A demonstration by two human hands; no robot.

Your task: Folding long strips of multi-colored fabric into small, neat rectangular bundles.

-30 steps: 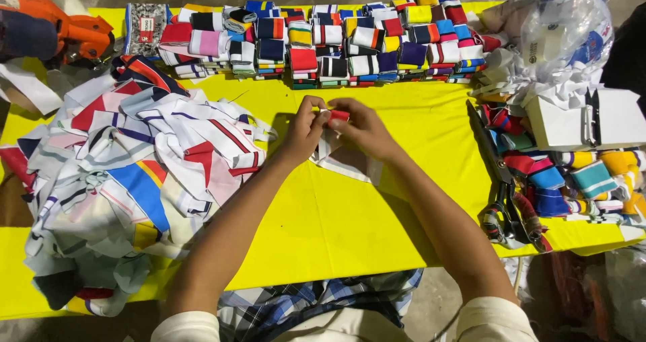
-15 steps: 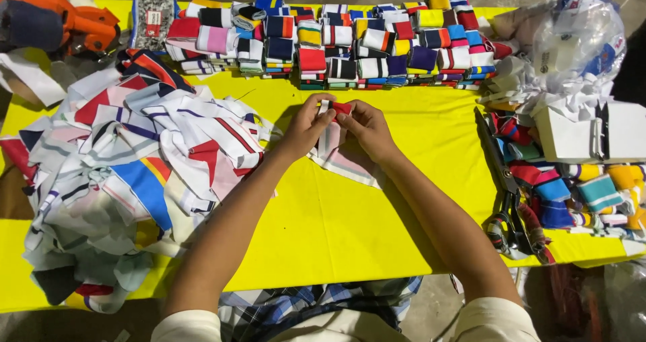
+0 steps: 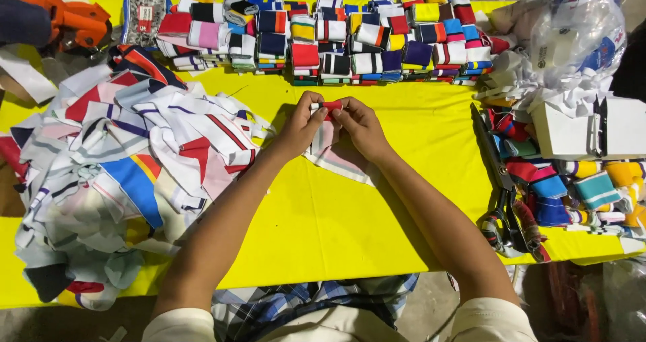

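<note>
Both hands pinch one striped fabric strip above the yellow table (image 3: 336,214).

Left hand (image 3: 301,128) and right hand (image 3: 356,127) grip closed on the strip's red end (image 3: 331,104); its lower length (image 3: 336,159) is partly hidden behind the fingers, pattern indistinct.

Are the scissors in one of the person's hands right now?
No, the scissors lie on the yellow table while both hands pinch a striped fabric strip.

Yellow table (image 3: 336,228). Big heap of loose striped fabric pieces (image 3: 114,174) on left. Rows of folded fabric stacks (image 3: 336,39) along far edge. Striped cloth piece (image 3: 340,157) flat mid-table. Scissors (image 3: 501,201) at right, beside more folded pieces (image 3: 572,187), white box (image 3: 592,130), plastic bag (image 3: 579,32).
</note>
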